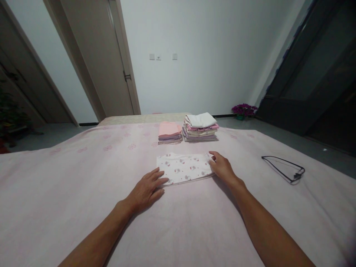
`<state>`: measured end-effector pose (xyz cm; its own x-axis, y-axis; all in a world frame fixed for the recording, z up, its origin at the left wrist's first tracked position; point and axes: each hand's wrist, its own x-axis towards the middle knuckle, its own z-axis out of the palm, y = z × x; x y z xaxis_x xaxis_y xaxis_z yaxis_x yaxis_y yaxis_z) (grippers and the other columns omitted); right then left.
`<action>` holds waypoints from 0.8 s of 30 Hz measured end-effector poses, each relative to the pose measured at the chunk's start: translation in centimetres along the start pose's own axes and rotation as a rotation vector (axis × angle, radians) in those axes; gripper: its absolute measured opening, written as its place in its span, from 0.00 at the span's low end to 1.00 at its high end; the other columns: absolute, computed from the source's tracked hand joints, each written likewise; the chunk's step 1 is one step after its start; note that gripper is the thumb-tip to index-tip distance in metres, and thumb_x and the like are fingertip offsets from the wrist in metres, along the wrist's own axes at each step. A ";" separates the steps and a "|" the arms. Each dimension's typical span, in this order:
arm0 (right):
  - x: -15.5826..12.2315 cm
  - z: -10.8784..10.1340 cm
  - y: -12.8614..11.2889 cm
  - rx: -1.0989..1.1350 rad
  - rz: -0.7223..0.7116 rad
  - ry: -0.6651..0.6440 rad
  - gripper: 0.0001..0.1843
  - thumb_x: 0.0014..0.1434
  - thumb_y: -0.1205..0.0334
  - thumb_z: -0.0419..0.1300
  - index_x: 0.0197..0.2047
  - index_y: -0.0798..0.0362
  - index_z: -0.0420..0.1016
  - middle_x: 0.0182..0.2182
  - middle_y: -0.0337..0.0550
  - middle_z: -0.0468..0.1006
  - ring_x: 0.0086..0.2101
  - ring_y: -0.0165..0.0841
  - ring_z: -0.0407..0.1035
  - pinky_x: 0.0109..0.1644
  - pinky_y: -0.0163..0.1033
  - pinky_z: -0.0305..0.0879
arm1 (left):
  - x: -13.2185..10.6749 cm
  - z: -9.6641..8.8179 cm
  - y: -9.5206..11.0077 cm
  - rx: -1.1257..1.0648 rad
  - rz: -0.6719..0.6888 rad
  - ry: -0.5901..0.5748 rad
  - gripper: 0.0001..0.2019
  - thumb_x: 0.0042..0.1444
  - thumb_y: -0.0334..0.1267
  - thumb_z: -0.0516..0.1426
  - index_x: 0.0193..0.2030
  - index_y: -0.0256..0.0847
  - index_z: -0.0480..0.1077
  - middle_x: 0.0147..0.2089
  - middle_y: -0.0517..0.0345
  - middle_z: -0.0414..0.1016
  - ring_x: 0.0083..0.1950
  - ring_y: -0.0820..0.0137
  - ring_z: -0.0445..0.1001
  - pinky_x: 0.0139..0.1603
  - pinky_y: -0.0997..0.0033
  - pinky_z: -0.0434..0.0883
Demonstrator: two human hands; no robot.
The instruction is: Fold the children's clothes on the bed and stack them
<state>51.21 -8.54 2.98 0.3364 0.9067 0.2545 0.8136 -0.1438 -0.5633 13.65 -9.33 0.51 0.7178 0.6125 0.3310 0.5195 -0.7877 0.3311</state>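
Observation:
A folded white piece of clothing (pixel 185 167) with small grey and red prints lies flat on the bed in front of me. My left hand (pixel 147 187) rests at its left edge, fingers spread and the fingertips touching the fabric. At the opposite end, my right hand (pixel 222 167) has its thumb and fingers closed about the right edge. Just beyond the garment is a stack of folded clothes (pixel 169 129) with a peach piece on top. Beside that stands a taller stack (pixel 200 121) topped by a white piece.
A pale pink flowered sheet (pixel 83 193) covers the bed. To the right lies a black wire hanger-like frame (pixel 283 168). Purple flowers (pixel 244 110) stand on the floor by the far wall, and a closed door (pixel 97 55) is at the back left.

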 end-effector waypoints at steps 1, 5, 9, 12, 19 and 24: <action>-0.1 0.1 0.1 -0.031 -0.016 -0.006 0.27 0.58 0.68 0.56 0.62 0.54 0.71 0.45 0.48 0.80 0.42 0.36 0.73 0.47 0.38 0.65 | 0.0 -0.1 0.1 -0.005 -0.002 -0.001 0.21 0.66 0.46 0.54 0.65 0.52 0.69 0.69 0.50 0.67 0.73 0.53 0.58 0.70 0.44 0.62; -0.3 0.1 0.2 -0.082 -0.038 -0.015 0.28 0.59 0.67 0.56 0.63 0.53 0.70 0.47 0.49 0.80 0.43 0.37 0.73 0.48 0.38 0.65 | 0.0 -0.3 0.3 -0.042 0.007 0.012 0.20 0.65 0.45 0.56 0.63 0.52 0.72 0.67 0.50 0.69 0.72 0.53 0.61 0.69 0.45 0.64; -0.1 -0.2 0.6 -0.059 -0.013 -0.029 0.29 0.59 0.67 0.56 0.65 0.53 0.68 0.47 0.48 0.80 0.41 0.36 0.74 0.46 0.37 0.65 | 0.0 -0.1 0.1 -0.096 0.015 0.037 0.18 0.64 0.43 0.57 0.59 0.52 0.74 0.64 0.51 0.72 0.70 0.55 0.64 0.68 0.47 0.65; -0.2 -0.1 0.7 -0.107 -0.034 -0.047 0.29 0.60 0.67 0.55 0.65 0.53 0.67 0.48 0.49 0.80 0.43 0.37 0.73 0.47 0.38 0.64 | 0.0 -0.1 -0.1 -0.125 0.005 0.059 0.16 0.63 0.42 0.57 0.56 0.50 0.76 0.61 0.49 0.74 0.66 0.57 0.69 0.66 0.51 0.67; -1.1 -0.2 0.0 -0.386 -0.084 -0.091 0.24 0.62 0.65 0.54 0.61 0.49 0.71 0.53 0.52 0.75 0.50 0.43 0.69 0.49 0.42 0.62 | 0.1 -0.3 0.2 -0.223 -0.058 0.067 0.13 0.65 0.43 0.55 0.51 0.49 0.78 0.58 0.50 0.76 0.61 0.61 0.73 0.64 0.58 0.69; -0.7 -0.4 0.9 -0.413 -0.027 -0.054 0.30 0.62 0.54 0.57 0.66 0.54 0.66 0.56 0.57 0.71 0.54 0.49 0.65 0.55 0.47 0.60 | 0.9 0.0 -0.5 -0.353 -0.338 0.260 0.14 0.66 0.46 0.52 0.46 0.46 0.78 0.49 0.50 0.80 0.51 0.62 0.77 0.53 0.63 0.72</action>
<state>51.86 -9.40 2.61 0.2955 0.9304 0.2170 0.9475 -0.2564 -0.1912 14.01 -8.40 0.60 0.3768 0.8586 0.3476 0.4816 -0.5022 0.7183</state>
